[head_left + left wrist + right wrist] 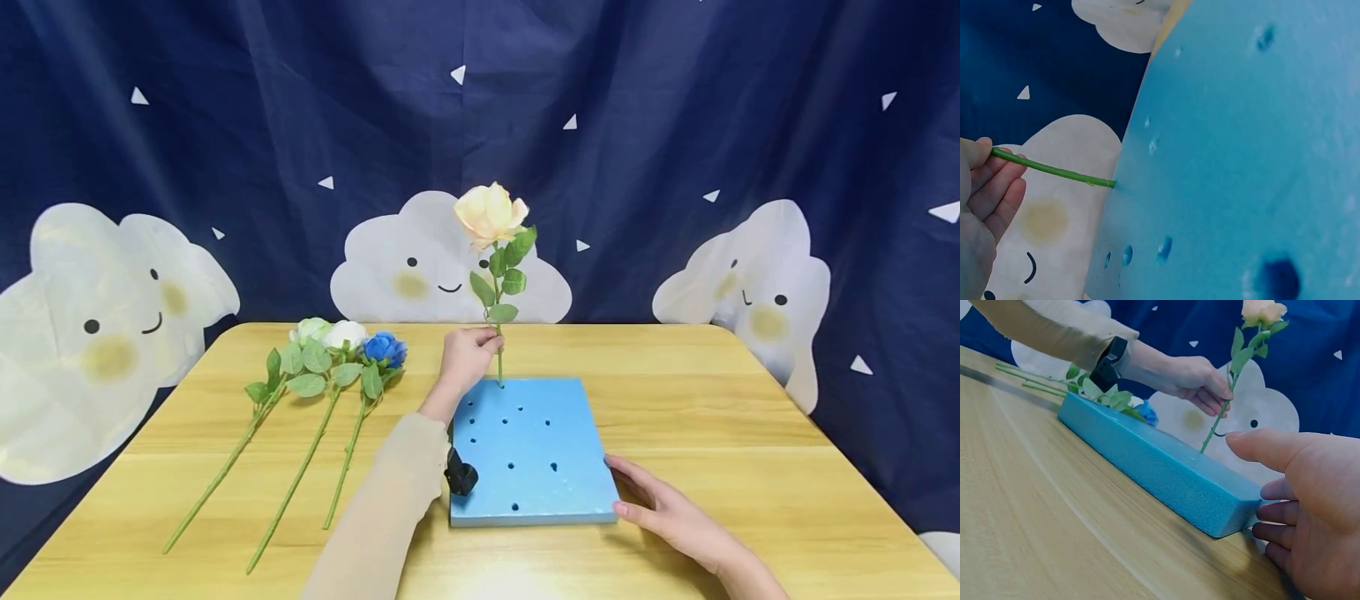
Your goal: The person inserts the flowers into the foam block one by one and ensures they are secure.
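My left hand (468, 360) pinches the green stem of a cream artificial rose (491, 215) between thumb and fingers. The rose stands upright, and its stem's lower end meets a hole near the far edge of a blue foam block (528, 446). In the left wrist view the stem (1054, 169) runs from the fingertips to the block's surface. My right hand (663, 512) rests at the block's right side near the front corner. Its fingers (1279, 512) are loosely extended there, with the thumb apart from them in the right wrist view.
Left of the block lie a pale green rose (309, 330), a white rose (347, 335) and a blue rose (385, 350), stems toward the front. Several holes dot the block's top. A dark blue curtain (637, 167) with cloud prints hangs behind the wooden table (712, 392).
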Demonstrator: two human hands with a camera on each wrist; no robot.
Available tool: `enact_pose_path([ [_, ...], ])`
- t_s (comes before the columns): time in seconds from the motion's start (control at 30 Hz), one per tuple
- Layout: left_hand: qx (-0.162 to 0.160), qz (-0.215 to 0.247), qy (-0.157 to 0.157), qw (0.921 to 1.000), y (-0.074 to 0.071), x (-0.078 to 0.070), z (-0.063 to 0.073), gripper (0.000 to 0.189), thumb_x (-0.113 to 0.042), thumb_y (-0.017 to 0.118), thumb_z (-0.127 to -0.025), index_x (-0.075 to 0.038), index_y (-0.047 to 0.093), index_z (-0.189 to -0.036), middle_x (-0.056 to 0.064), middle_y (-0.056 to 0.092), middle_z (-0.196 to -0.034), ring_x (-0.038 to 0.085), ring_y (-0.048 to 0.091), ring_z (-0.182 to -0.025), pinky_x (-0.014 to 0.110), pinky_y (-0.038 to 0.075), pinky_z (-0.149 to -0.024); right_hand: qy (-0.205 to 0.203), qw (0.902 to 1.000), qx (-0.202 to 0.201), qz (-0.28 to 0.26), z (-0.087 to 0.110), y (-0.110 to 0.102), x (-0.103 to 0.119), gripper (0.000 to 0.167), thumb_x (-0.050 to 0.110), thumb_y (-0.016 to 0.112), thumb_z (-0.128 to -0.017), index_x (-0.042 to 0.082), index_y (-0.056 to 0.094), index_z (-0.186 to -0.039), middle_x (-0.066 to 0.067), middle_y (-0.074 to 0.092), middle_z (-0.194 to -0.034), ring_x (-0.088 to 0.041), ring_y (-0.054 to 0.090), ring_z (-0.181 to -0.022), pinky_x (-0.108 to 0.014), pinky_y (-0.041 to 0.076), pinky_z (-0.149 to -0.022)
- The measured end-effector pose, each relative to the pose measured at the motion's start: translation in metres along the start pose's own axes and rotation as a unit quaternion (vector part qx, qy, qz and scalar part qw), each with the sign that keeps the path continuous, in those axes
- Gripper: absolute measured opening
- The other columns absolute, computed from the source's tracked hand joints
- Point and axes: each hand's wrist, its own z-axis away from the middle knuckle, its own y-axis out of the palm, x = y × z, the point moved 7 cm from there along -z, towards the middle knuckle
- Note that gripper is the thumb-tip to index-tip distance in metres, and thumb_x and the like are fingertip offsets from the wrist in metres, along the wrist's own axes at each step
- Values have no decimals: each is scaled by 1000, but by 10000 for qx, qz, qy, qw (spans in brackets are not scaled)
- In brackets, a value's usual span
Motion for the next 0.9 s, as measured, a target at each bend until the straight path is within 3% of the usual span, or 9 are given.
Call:
enact_pose_path([
  [0.2, 119, 0, 24, 9999, 2, -3, 1, 14, -12, 64, -87, -3, 74, -89, 6, 71, -78, 8, 49, -52, 21, 35, -44, -48, 9999, -30, -109, 0, 0, 1, 58, 14, 45, -99, -3, 16, -145, -28, 11, -149, -43, 9, -135, -7, 28, -93],
  [0.43, 60, -209, 179, 9996, -1, -8, 0, 12, -9, 64, -87, -5, 75, -84, 5, 71, -75, 7, 48, -47, 20, 35, -41, -17, 9999, -106, -120, -2, -1, 1, 58, 15, 46, -98, -2, 17, -145, -27, 13, -149, -42, 11, -135, -7, 29, -93],
  [0.53, 82, -220, 55, 9997, -1, -4, 0, 12, -11, 64, -87, -6, 75, -86, 4, 71, -77, 8, 49, -49, 21, 34, -41, -14, 9998, -68, -166, -3, -1, 0, 58, 15, 46, -98, -2, 17, -145, -27, 13, -149, -42, 11, -135, -7, 30, -93],
  [0.67, 125, -241, -47, 9996, 0, 1, 0, 13, -12, 64, -87, -6, 75, -89, 4, 71, -80, 12, 61, -64, 21, 44, -51, 6, 9998, -47, -200, -2, -1, -2, 58, 15, 46, -98, -2, 17, -145, -27, 13, -149, -43, 12, -135, -8, 31, -92],
  [0.77, 353, -32, -140, 9993, 3, 1, -1, 15, -13, 64, -87, -4, 74, -94, 7, 71, -85, 16, 64, -72, 23, 47, -54, 56, 9998, -68, -176, -1, -1, -2, 57, 16, 45, -99, -1, 18, -146, -27, 15, -149, -44, 14, -134, -9, 33, -91],
  [0.9, 663, 124, -214, 9975, 8, 0, -1, 18, -12, 63, -88, -1, 71, -100, 10, 70, -91, 16, 61, -69, 22, 46, -52, 123, 9997, -40, -217, 1, -1, -2, 56, 17, 43, -100, -1, 17, -146, -27, 15, -149, -43, 14, -135, -10, 35, -91],
])
